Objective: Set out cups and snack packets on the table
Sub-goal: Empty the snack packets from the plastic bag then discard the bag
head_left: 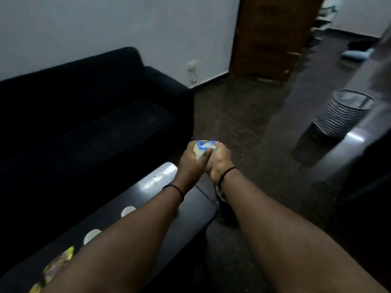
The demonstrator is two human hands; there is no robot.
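Observation:
Both my hands are stretched out over the far end of the dark glossy table [160,176], wrapped around one pale snack packet [204,145] with a blue rim. My left hand [191,163] grips its left side and my right hand [220,160] grips its right side. Two white cups [128,210] [91,235] stand on the table to the left of my left forearm. A yellow snack packet [60,263] lies nearer the front left, partly hidden by my arm.
A black sofa [84,115] runs along the table's far side. A wire mesh bin [347,112] stands on the dark floor at the right, beside a dark furniture edge [359,140]. A brown door [273,37] is at the back.

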